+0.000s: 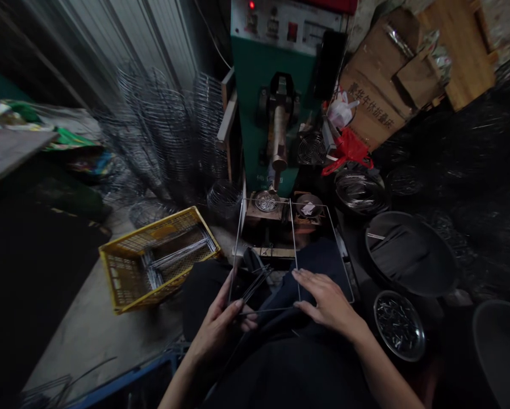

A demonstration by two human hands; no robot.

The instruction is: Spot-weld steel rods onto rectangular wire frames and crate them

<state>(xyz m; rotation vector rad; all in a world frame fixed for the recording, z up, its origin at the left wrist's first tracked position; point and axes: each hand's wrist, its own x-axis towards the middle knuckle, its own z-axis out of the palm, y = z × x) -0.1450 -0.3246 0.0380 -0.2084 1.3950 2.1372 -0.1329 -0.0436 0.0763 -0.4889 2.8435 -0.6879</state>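
A thin wire frame [295, 238], rectangular with a middle bar, spans the space over my lap, its far side near the machine's lower tip. My left hand [221, 312] is closed around the frame's near left corner and a small bunch of wire rods [257, 283], which stick out toward the upper right. With thumb and fingers, my right hand [329, 298] grips the frame where the middle bar meets the near side. Beyond the frame stands a green machine [253, 102] with a metal arm [279, 136]; below its tip lies a small dish [266, 200] of metal bits.
On the left, a yellow crate [116, 284] holds bundled wire pieces. Wire ring stacks [165, 125] rise behind it. At right are a round black tray [412, 261], a steel bowl [421, 341] of short metal pieces and a cardboard box [378, 96].
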